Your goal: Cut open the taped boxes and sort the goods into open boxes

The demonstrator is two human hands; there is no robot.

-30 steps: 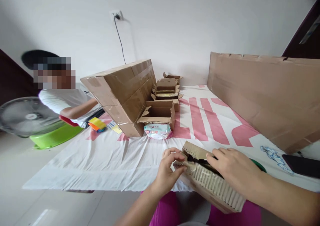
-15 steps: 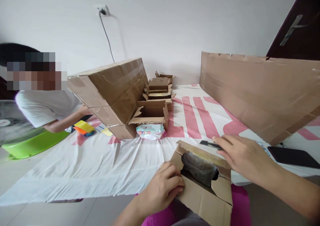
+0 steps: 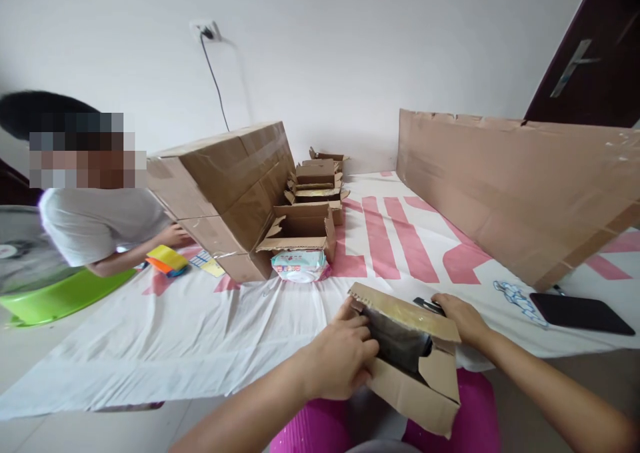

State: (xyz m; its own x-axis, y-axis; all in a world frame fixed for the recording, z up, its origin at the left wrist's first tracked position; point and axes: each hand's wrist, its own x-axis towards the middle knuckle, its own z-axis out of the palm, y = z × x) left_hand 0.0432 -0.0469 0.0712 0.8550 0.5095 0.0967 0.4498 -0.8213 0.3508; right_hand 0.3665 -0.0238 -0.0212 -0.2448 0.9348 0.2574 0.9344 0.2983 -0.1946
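Observation:
A small cardboard box [image 3: 420, 393] rests tilted above my lap at the table's front edge, its top open. A dark grey item [image 3: 397, 338] shows inside; I cannot make out its kind. My left hand [image 3: 345, 349] grips the box's left side, fingers curled over the rim of the opening. Behind the box's far right side, my right hand [image 3: 463, 319] is closed around a dark utility knife [image 3: 429, 305]. Part of that hand and of the knife is hidden by the box.
Several open cardboard boxes [image 3: 307, 229] line a large taped carton [image 3: 225, 193]; a wet wipes pack [image 3: 300, 266] lies before them. A cardboard panel [image 3: 510, 193] stands at right, near a phone [image 3: 583, 313]. A person [image 3: 100, 223] sits at left beside a yellow and orange item [image 3: 167, 258].
My left hand has moved up and over the box's rim. My right hand with the knife has shifted lower behind the box's far side. The box has tilted slightly.

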